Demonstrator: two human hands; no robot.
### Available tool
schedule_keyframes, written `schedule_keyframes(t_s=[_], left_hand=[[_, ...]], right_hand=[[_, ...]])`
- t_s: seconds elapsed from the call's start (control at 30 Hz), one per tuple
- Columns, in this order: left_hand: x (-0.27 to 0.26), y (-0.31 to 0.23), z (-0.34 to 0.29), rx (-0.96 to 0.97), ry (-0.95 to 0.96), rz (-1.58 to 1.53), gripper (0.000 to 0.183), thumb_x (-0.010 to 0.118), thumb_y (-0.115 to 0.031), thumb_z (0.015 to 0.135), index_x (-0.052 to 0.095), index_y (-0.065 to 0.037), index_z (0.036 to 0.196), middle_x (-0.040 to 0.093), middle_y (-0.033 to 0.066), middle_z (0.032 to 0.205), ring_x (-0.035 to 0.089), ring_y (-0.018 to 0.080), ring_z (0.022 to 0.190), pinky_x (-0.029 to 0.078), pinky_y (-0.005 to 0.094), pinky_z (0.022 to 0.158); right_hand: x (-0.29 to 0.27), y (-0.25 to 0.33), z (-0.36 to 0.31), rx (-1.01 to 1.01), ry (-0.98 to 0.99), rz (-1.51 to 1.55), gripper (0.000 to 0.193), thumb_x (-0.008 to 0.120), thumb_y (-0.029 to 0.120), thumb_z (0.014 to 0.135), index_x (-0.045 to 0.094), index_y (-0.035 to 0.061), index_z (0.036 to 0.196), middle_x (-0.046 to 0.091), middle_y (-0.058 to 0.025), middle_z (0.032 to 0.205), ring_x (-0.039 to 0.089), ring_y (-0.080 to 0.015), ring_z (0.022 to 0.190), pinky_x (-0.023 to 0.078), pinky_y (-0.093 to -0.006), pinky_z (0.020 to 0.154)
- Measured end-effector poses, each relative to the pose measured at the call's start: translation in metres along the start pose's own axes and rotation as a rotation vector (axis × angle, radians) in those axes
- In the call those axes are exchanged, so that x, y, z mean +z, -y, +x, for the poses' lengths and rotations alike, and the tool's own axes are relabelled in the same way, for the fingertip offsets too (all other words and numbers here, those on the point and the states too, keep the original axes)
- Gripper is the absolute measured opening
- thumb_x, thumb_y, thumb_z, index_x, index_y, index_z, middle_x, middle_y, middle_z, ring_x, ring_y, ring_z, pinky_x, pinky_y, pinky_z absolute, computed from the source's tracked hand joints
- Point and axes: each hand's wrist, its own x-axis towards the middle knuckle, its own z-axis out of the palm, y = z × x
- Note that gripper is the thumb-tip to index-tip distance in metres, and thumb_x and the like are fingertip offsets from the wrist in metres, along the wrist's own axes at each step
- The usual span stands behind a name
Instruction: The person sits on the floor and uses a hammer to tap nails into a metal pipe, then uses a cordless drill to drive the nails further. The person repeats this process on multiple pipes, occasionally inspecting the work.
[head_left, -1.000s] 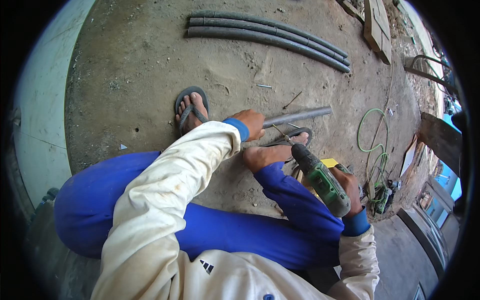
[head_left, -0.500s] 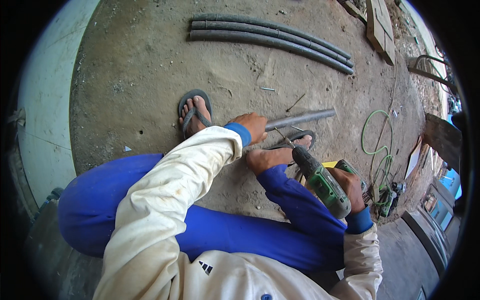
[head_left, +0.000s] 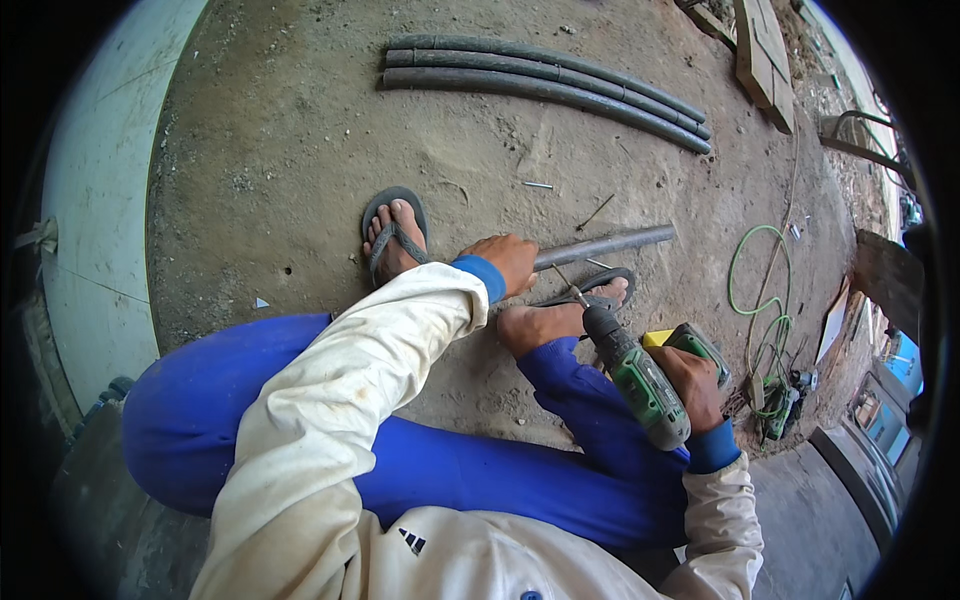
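My left hand [head_left: 508, 262] is closed around the left end of a short dark grey pipe [head_left: 615, 241], which lies just above the ground near my sandalled foot. My right hand [head_left: 692, 382] grips the handle of a green and black cordless drill [head_left: 640, 380]. A thin drill bit [head_left: 571, 283] sticks out of its chuck, pointing up and left. The bit's tip is at the pipe's near side, close to my left fingers; whether it touches I cannot tell. A nail [head_left: 598, 264] shows beside the pipe.
Three long dark pipes [head_left: 550, 80] lie side by side on the dirt farther off. Another nail [head_left: 537, 185] and a thin rod [head_left: 596, 212] lie nearer. A green cord [head_left: 735, 275] and a wooden board [head_left: 764, 60] are at right; a pale panel [head_left: 100, 200] stands left.
The drill's rear end has swung slightly left, so the drill stands at a steeper angle. My left hand keeps its hold on the pipe. The whole view has shifted a little.
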Motion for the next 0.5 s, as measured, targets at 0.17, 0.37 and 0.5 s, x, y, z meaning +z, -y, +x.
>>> schedule_keyframes(t_s=[0.17, 0.37, 0.5], left_hand=[[0.003, 0.0, 0.001, -0.007, -0.023, -0.001, 0.039, 0.072, -0.031, 0.099, 0.067, -0.002, 0.125, 0.075, 0.0251, 0.114, 0.073, 0.0435, 0.11, 0.059, 0.0513, 0.097], [0.016, -0.001, 0.005, -0.046, -0.107, -0.02, 0.035, 0.073, -0.028, 0.097, 0.067, -0.001, 0.117, 0.077, 0.0246, 0.107, 0.075, 0.0434, 0.104, 0.06, 0.0521, 0.093], [0.023, 0.0, 0.006, -0.029, -0.145, 0.0, 0.033, 0.075, -0.027, 0.095, 0.067, -0.001, 0.113, 0.077, 0.024, 0.104, 0.076, 0.0429, 0.099, 0.061, 0.0518, 0.088]], right_hand=[[0.003, -0.003, -0.002, 0.026, 0.043, -0.03, 0.035, 0.077, 0.018, 0.08, 0.074, 0.0037, 0.112, 0.07, -0.0119, 0.083, 0.072, -0.0324, 0.076, 0.055, -0.0417, 0.071], [0.012, -0.013, -0.002, -0.067, 0.042, -0.067, 0.031, 0.076, 0.019, 0.08, 0.071, 0.0061, 0.107, 0.067, -0.0085, 0.079, 0.072, -0.0297, 0.075, 0.055, -0.0416, 0.072], [0.016, -0.016, -0.001, -0.096, 0.025, -0.104, 0.031, 0.075, 0.019, 0.079, 0.069, 0.0037, 0.105, 0.062, -0.01, 0.077, 0.068, -0.0309, 0.073, 0.053, -0.0437, 0.071]])
